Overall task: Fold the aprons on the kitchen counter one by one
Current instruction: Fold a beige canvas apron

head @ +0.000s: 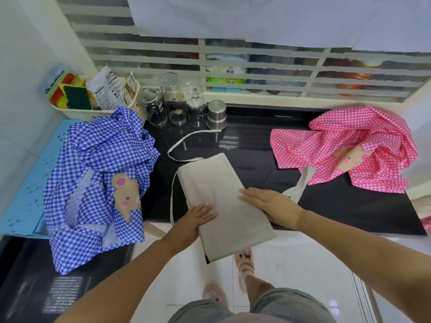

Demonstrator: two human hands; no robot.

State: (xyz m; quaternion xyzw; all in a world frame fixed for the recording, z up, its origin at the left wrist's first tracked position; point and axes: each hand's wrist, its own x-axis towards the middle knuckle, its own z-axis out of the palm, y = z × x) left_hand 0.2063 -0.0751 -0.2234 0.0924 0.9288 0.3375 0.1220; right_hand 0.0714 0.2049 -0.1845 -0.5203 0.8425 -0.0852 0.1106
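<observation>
The left hand [198, 219] and right hand [268, 203] lie flat, fingers straight, pressing the folded beige apron [217, 180] at the worktop's [256, 164] front edge. Behind, a cream basket [79, 114] holds a green sponge [77, 97] and packets [105, 89].

3 aprons [224, 197] [98, 183] [349, 145], 3 glasses [172, 99] [152, 106] [195, 101], 2 hands [198, 217] [268, 201]

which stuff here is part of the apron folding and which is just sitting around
job: beige apron, blue checked apron, pink checked apron, left hand, right hand

lying about: glass jars, wine glass, steel tumbler, basket
</observation>
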